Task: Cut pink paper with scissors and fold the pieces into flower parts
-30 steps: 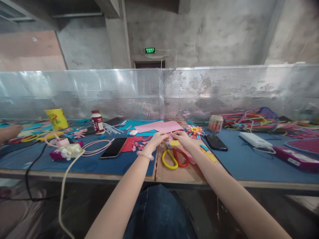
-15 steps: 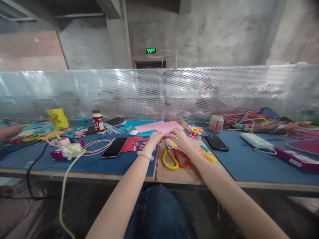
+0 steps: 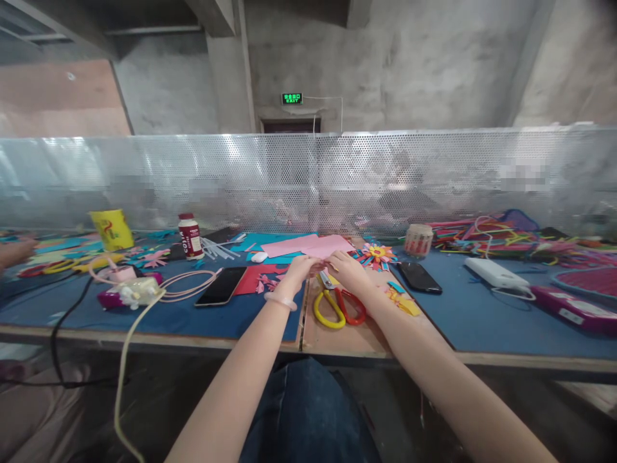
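Observation:
My left hand (image 3: 299, 268) and my right hand (image 3: 348, 271) meet over the workbench, fingers pinched on a small piece of pink paper (image 3: 324, 264) between them. Just below the hands lie scissors (image 3: 337, 305) with one yellow and one red handle. Larger pink paper sheets (image 3: 311, 245) lie flat behind the hands. A red sheet with small pink cut pieces (image 3: 263, 278) lies to the left of my left hand. A pale bangle sits on my left wrist.
A black phone (image 3: 221, 286) lies left, another phone (image 3: 418, 277) right. A paper flower (image 3: 376, 254), tape roll (image 3: 417, 239), white bottle (image 3: 189, 236), yellow cup (image 3: 111, 229), power bank (image 3: 493, 271) and cables (image 3: 139, 294) surround them. A perforated metal screen (image 3: 308, 180) backs the bench. Another person's hand (image 3: 13, 252) is at far left.
My right hand has moved slightly left and closer to my left hand; both keep pinching the small pink piece. The other person's hand at far left drew back a little.

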The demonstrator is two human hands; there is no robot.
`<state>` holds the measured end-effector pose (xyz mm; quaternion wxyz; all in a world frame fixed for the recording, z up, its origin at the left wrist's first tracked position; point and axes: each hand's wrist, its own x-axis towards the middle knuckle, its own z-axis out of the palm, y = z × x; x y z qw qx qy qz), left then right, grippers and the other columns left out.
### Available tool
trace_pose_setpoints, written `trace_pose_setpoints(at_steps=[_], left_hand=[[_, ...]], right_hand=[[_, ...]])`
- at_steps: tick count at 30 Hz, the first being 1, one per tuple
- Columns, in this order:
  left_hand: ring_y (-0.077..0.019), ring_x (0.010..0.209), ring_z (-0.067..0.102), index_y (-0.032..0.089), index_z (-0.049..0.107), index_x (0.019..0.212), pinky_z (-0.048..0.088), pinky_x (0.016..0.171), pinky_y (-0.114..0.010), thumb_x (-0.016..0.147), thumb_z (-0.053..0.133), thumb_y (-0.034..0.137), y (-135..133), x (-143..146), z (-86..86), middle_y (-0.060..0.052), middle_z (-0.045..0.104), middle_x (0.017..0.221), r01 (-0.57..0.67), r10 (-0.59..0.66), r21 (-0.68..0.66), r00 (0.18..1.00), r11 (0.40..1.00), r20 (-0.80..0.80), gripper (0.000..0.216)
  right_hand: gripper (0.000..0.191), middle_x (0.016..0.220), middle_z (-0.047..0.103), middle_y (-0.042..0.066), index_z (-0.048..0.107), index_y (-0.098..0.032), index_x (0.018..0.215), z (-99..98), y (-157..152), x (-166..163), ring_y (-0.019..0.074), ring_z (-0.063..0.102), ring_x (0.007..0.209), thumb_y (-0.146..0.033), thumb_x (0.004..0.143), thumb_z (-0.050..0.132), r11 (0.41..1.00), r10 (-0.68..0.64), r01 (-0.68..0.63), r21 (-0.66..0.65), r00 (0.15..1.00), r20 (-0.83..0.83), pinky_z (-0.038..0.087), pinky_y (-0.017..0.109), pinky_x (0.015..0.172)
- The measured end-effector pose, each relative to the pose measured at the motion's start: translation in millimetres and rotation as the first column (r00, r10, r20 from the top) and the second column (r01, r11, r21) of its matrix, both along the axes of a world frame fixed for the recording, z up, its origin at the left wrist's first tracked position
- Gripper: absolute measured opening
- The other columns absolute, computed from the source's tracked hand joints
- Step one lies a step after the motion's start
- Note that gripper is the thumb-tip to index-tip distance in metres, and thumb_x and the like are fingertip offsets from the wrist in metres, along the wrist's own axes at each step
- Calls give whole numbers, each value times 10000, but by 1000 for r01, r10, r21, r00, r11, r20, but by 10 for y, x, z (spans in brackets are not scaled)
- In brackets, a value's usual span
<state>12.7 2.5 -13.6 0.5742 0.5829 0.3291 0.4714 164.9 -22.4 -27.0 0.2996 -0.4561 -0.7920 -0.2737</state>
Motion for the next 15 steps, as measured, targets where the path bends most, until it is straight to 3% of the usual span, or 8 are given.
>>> trace_pose_setpoints(at_steps=[4, 8, 12, 15], left_hand=[[-184, 722, 632, 134, 639, 696, 416, 675, -282, 607, 635, 246, 26, -1, -8, -76, 685, 709, 45, -44, -28, 999, 999, 28, 143], [-194, 778, 633, 129, 651, 708, 423, 707, -288, 622, 639, 250, 63, -13, -11, -91, 693, 760, 100, -97, -52, 994, 994, 53, 148], [-178, 812, 630, 136, 658, 723, 425, 722, -264, 634, 651, 229, 79, -20, -9, -82, 692, 787, 177, -170, -78, 981, 981, 97, 129], [-175, 839, 627, 142, 662, 753, 425, 747, -262, 634, 664, 215, 79, -15, -8, -72, 691, 807, 218, -209, -77, 972, 973, 109, 139]], right_hand=[[115, 871, 579, 78, 570, -169, 859, -17, 10, -28, 185, 517, 843, -147, 839, 458, 999, -41, 41, -7, 999, -10, 415, 275, 725], [114, 880, 563, 76, 545, -174, 866, -17, 13, -41, 174, 522, 841, -170, 854, 432, 996, 53, -67, -52, 971, -233, 419, 274, 736], [93, 820, 556, 46, 530, -178, 850, -16, 25, -39, 156, 529, 765, -219, 845, 447, 957, 192, -279, -81, 817, -544, 430, 280, 707], [72, 767, 558, 21, 528, -182, 797, -31, 58, -36, 147, 529, 714, -250, 795, 504, 906, 213, -414, -91, 629, -748, 430, 286, 686]])
